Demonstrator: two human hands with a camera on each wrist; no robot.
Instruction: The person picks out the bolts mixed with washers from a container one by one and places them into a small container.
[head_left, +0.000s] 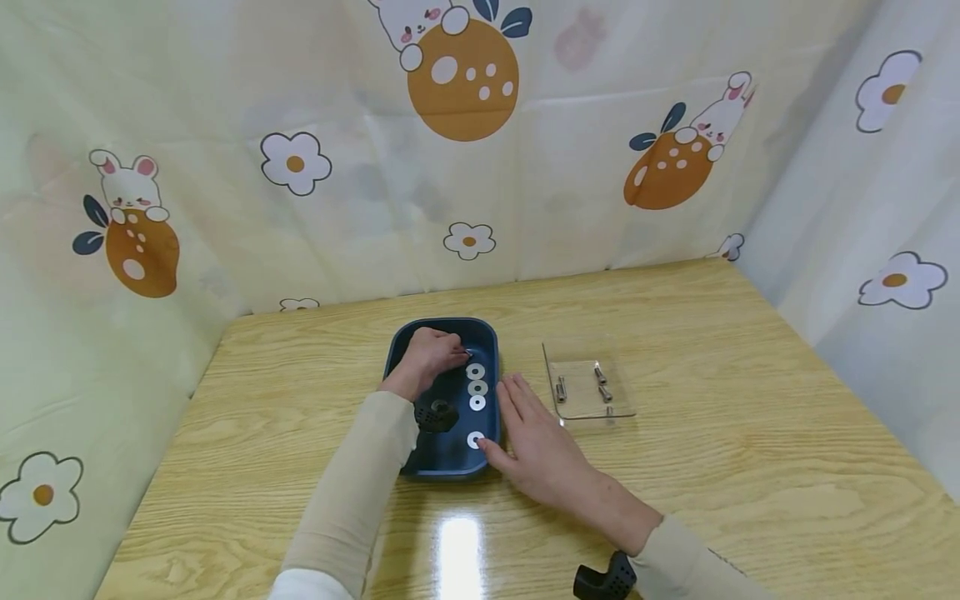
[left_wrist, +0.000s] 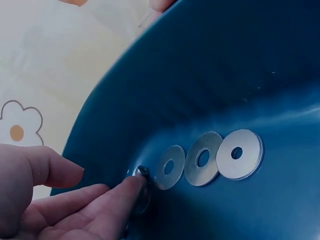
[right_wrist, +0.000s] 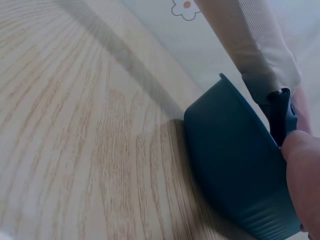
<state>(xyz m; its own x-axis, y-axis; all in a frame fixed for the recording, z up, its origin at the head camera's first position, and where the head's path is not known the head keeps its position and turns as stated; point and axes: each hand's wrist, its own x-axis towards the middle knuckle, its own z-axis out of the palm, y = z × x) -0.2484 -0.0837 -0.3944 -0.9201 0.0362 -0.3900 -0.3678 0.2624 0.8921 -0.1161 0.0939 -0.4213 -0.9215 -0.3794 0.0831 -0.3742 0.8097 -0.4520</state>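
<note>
A dark blue bin (head_left: 442, 477) stands on the table. Inside it my left hand (head_left: 429, 358) reaches to the far end, fingers bent together. In the left wrist view its fingertips are at a small shiny metal piece (left_wrist: 142, 171), largely covered by them. Beside the fingers flat metal washers (left_wrist: 170, 167) lie in a row along the bin's right side, some overlapping. Another washer (head_left: 475, 440) lies nearer the front, by my right thumb. My right hand (head_left: 543, 446) rests against the bin's right side, fingers straight, thumb over the rim.
A clear acrylic tray (head_left: 577, 375) with several metal screws (head_left: 604, 385) sits right of the bin, just beyond my right fingers. Patterned curtain (head_left: 375, 242) hangs behind the table (head_left: 750, 400) and along both sides.
</note>
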